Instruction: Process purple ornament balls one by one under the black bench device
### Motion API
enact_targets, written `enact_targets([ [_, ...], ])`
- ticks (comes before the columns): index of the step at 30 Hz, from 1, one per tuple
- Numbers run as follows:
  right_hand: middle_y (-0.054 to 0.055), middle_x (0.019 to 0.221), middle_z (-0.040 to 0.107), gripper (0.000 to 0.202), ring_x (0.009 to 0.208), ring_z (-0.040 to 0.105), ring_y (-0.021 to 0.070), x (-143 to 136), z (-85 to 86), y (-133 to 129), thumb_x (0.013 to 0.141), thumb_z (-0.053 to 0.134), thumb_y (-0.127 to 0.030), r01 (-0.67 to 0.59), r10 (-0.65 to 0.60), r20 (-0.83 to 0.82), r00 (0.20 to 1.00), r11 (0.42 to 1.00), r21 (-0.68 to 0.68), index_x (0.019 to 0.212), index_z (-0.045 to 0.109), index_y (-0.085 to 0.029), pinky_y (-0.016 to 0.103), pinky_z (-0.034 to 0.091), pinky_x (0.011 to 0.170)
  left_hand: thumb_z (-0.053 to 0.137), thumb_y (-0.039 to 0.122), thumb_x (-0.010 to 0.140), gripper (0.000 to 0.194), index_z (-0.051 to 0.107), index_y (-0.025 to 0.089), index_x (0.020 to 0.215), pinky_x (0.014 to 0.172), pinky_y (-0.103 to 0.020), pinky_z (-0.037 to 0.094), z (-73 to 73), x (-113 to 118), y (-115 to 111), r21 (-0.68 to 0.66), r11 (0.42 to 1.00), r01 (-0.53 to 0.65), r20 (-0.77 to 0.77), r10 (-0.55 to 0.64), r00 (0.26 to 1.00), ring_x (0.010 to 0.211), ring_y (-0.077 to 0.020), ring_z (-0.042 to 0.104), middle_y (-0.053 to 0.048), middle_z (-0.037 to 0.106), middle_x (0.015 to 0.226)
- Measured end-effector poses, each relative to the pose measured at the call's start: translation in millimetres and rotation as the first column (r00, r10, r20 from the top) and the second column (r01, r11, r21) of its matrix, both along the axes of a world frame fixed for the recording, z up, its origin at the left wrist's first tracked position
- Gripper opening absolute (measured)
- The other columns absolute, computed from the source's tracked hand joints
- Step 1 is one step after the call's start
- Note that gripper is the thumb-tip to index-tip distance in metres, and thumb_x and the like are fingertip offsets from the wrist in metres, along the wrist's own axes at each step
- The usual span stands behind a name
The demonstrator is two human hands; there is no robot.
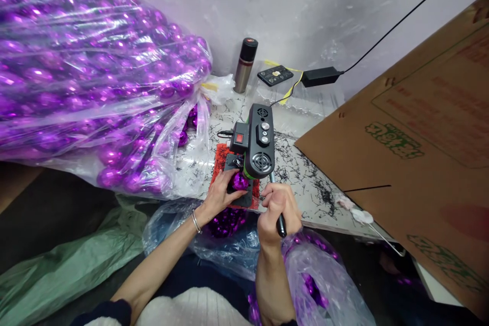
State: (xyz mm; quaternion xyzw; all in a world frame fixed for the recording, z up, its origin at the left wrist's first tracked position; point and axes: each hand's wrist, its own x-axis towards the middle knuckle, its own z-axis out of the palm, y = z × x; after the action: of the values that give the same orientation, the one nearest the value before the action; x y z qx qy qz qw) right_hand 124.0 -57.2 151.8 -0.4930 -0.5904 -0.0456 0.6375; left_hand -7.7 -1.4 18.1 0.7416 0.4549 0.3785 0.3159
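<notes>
The left hand point(222, 191) has its thumb and fingers closed about a shiny purple ball point(240, 181) at the near left end of a black machine point(261, 137); the right hand point(278, 210) is clamped around the lever point(281, 226). Pulling the lever with the left fingers so close could pinch them, and a loose hold might let the smooth, round ball slip askew. The boxy, round-ended machine stands over a red mat point(219, 159). Wiry black shreds point(325, 191) litter the pale table point(313, 217); left, glossy balls point(133, 182) fill a crinkled clear bag point(95, 61).
</notes>
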Motion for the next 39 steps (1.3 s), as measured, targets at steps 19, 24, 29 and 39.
enact_targets([
  [19,-0.004,0.068,0.058,0.043,0.058,0.058,0.0124,-5.8,-55.9,11.4,0.113,0.037,-0.022,0.077,-0.081,0.014,0.997,0.982,0.172,0.072,0.051,-0.024,0.032,0.050,0.065,0.085,0.044,0.094,0.063,0.059,0.025,0.149,0.118,-0.052,0.056,-16.7,4.5,-0.9,0.099,0.995,-0.023,0.047,0.018,0.999,0.131,-0.0323,0.073,-0.013,0.075,0.139],
  [24,-0.004,0.068,0.058,0.044,0.058,0.057,0.0117,-6.0,-57.4,11.7,0.114,0.037,-0.024,0.081,-0.082,-0.003,0.997,0.980,0.184,0.072,0.051,-0.024,0.032,0.050,0.066,0.086,0.041,0.094,0.063,0.060,0.025,0.148,0.118,-0.052,0.056,-16.4,4.7,-0.4,0.101,0.995,-0.018,0.059,0.012,0.998,0.132,-0.0325,0.073,-0.013,0.075,0.139],
  [29,-0.004,0.069,0.058,0.043,0.059,0.057,0.0118,-4.7,-59.0,12.3,0.114,0.037,-0.024,0.079,-0.084,0.016,0.996,0.980,0.181,0.073,0.050,-0.024,0.032,0.049,0.067,0.085,0.043,0.095,0.062,0.060,0.024,0.148,0.115,-0.050,0.058,-15.3,5.9,-0.2,0.097,0.995,-0.021,0.067,0.014,0.998,0.131,-0.0321,0.073,-0.014,0.075,0.139],
  [39,-0.003,0.070,0.055,0.043,0.059,0.054,0.0128,-4.0,-74.1,15.1,0.114,0.034,-0.025,0.095,-0.093,-0.017,0.995,0.975,0.199,0.074,0.050,-0.024,0.034,0.051,0.070,0.084,0.041,0.095,0.061,0.059,0.025,0.148,0.114,-0.051,0.059,-15.1,6.2,1.6,0.105,0.994,-0.015,0.056,0.009,0.998,0.130,-0.0320,0.073,-0.013,0.075,0.138],
])
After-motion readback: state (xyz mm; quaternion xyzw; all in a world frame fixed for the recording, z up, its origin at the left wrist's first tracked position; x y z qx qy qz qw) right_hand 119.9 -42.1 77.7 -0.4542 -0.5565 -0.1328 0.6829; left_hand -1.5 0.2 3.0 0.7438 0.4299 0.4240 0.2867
